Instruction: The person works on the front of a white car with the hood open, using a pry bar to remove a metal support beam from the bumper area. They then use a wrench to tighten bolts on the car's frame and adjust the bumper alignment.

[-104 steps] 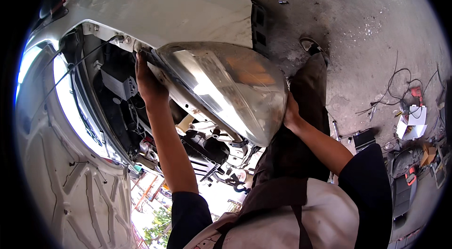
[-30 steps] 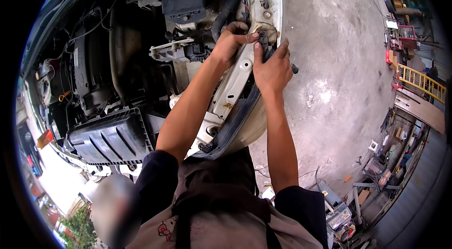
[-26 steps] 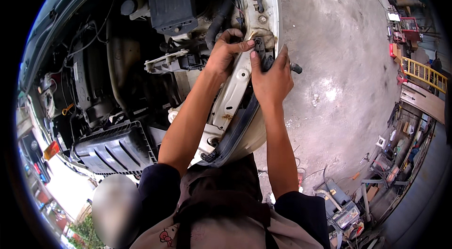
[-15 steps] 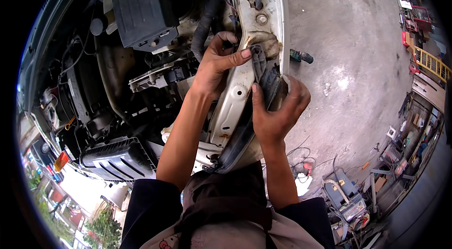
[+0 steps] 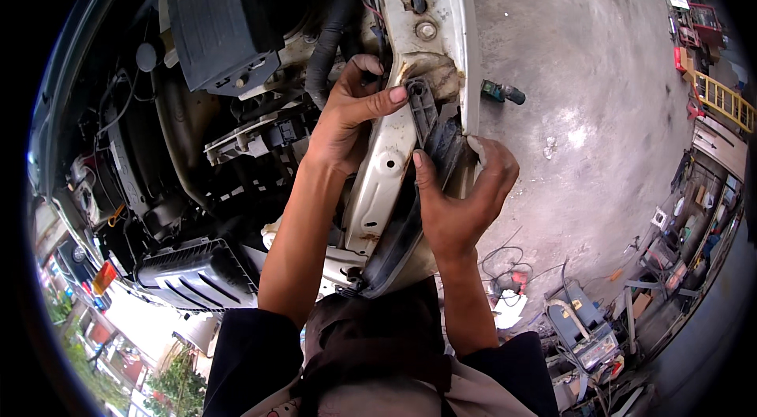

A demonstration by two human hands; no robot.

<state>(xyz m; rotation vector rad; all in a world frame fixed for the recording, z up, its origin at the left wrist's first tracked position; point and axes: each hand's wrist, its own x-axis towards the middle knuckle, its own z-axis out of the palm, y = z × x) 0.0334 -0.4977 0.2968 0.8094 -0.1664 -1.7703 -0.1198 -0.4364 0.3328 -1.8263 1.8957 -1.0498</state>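
Observation:
A long black headlight housing [image 5: 393, 247] sits in the front corner of a vehicle, along a white body panel [image 5: 381, 180]. Its grey mounting tab [image 5: 423, 108] with a hole points up toward a bolt in the panel. My left hand [image 5: 344, 119] is closed around the panel's inner edge; its thumb lies across the top beside the tab, and its other fingers are partly hidden behind the edge. My right hand [image 5: 464, 200] straddles the housing, thumb on the inner side and fingers curled over the outer side. What lies under the right fingers is hidden.
Left of my arms is the engine bay, with a black box [image 5: 218, 30], a thick corrugated hose [image 5: 325, 50] and a ribbed black cover [image 5: 197, 271]. A green-and-black power tool [image 5: 502, 92] lies on the concrete floor [image 5: 552, 46]. Cables and a grey machine [image 5: 583, 326] stand lower right.
The vehicle and both hands appear slightly farther left as the view shifts. My right thumb sits slightly lower along the housing. Both hands keep nearly the same hold.

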